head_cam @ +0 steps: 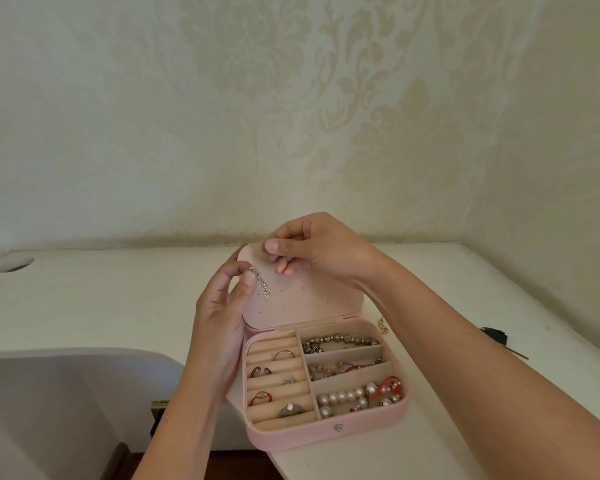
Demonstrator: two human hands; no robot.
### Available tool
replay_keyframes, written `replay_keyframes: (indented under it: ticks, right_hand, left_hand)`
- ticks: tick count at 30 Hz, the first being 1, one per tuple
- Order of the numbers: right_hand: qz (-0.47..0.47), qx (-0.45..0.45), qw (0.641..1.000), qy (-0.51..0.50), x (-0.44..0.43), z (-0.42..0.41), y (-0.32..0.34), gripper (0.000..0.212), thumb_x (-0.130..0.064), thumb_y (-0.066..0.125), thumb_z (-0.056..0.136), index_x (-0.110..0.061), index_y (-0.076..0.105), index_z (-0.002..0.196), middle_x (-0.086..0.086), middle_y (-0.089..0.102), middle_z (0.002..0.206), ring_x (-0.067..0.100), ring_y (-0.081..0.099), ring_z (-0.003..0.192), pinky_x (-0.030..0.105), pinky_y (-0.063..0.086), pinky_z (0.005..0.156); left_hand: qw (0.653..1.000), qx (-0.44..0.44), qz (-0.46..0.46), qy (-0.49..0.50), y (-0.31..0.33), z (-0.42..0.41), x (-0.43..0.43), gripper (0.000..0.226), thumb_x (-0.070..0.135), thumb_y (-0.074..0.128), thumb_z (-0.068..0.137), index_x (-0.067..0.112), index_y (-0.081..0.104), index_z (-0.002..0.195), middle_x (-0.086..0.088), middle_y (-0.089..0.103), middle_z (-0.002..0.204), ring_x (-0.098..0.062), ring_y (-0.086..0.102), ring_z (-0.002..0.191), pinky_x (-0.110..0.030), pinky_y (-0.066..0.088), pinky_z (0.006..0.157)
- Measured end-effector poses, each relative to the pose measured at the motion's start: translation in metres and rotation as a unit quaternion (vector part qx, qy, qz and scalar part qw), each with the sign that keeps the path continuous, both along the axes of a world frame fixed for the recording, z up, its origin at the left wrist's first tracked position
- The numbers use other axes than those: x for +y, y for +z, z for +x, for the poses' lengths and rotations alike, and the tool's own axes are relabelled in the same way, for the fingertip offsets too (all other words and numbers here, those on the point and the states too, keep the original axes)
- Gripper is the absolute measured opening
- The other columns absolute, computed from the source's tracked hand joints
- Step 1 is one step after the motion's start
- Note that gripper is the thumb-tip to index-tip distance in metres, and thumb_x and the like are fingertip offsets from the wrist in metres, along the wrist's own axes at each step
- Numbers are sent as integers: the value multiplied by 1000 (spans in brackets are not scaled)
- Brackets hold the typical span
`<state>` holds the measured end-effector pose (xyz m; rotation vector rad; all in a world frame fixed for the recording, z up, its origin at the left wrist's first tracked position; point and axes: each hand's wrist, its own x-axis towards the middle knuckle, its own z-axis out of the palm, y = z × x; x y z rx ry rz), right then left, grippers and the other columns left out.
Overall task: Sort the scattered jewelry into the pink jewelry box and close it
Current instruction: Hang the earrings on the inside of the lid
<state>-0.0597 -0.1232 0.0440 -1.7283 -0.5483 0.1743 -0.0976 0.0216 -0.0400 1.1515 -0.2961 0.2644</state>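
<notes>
The open pink rounded jewelry box (326, 436) already holds rings and bracelets; the left hand (222, 317) pinches a dangling silver crystal earring (262, 285) at its perforated lid (312, 292), the curled right hand (316, 247) has an indeterminate grasp, and a small gold piece (382, 325) beside the box and closure remain.

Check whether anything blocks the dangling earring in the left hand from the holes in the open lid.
Nothing visible does. The earring, pinched by the left hand, hangs in front of the lid near its left edge, with bare holes beside it. The right hand covers only the lid's upper part, to the earring's upper right.
</notes>
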Motion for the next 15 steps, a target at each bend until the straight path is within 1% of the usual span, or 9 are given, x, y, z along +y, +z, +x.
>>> replay_keyframes:
  ticks: [2, 3, 5, 6, 8, 10, 12, 14, 15]
  right_hand:
    - [-2, -60, 996, -62, -5, 1, 4, 10, -6, 63, 87, -9, 65, 78, 5, 61, 65, 4, 57, 52, 13, 47, 54]
    - [-11, -102, 989, -110, -8, 3, 5, 12, -8, 66, 86, -14, 66, 75, 2, 62, 65, 3, 56, 53, 12, 45, 54]
    - [-56, -175, 962, -201, -14, 8, 7, 15, -16, 70, 82, -23, 66, 70, -11, 65, 69, -3, 56, 60, 7, 41, 59]
    - [-81, -188, 953, -222, -17, 9, 8, 15, -19, 70, 82, -26, 66, 69, -16, 65, 69, -7, 55, 62, 5, 39, 60]
    - [-115, -172, 952, -226, -21, 10, 7, 13, -21, 69, 81, -26, 67, 70, -17, 66, 66, -8, 54, 60, 7, 37, 58]
    - [-124, -145, 960, -207, -22, 10, 8, 10, -20, 68, 82, -22, 68, 72, -10, 71, 69, -3, 59, 64, 13, 42, 63]
    - [-119, -138, 964, -194, -22, 8, 11, 9, -20, 67, 83, -20, 69, 74, -5, 73, 72, 1, 63, 68, 19, 45, 67]
    - [-117, -139, 965, -187, -22, 6, 14, 8, -20, 67, 83, -20, 69, 75, -5, 73, 71, 0, 63, 66, 15, 44, 63]
    - [-119, -140, 966, -183, -22, 5, 15, 8, -20, 67, 83, -20, 68, 75, -6, 72, 71, -2, 61, 64, 11, 43, 60]
  left_hand:
    - [1000, 12, 8, 25, 1, -2, -2, 19, 35, 65, 75, 19, 63, 85, 4, 69, 88, -8, 65, 79, -20, 53, 65]
    - [999, 14, 16, 39, 3, -4, -3, 18, 32, 62, 76, 17, 62, 86, 6, 67, 83, -6, 64, 75, -19, 53, 63]
    - [998, 10, 27, 61, 5, -6, -6, 23, 29, 59, 78, 11, 60, 92, 7, 67, 80, -5, 63, 71, -17, 52, 59]
    - [997, 7, 30, 73, 6, -7, -7, 25, 28, 59, 79, 9, 60, 95, 8, 67, 80, -4, 64, 70, -16, 51, 58]
    - [995, 6, 35, 96, 7, -8, -6, 23, 24, 58, 84, 7, 61, 98, 9, 70, 80, -1, 64, 70, -14, 50, 56]
    - [991, 7, 52, 123, 7, -8, -6, 15, 20, 56, 89, 9, 62, 97, 10, 71, 79, 1, 64, 69, -13, 49, 56]
    - [986, 10, 73, 151, 5, -7, -5, 11, 19, 56, 91, 12, 63, 95, 10, 70, 75, -1, 62, 68, -13, 49, 57]
    - [980, 12, 87, 176, 4, -5, -6, 7, 20, 59, 90, 15, 63, 89, 9, 66, 67, -4, 58, 64, -15, 48, 58]
    - [978, 10, 95, 186, 3, -4, -6, 6, 20, 59, 90, 17, 63, 87, 7, 64, 65, -6, 56, 63, -19, 47, 59]
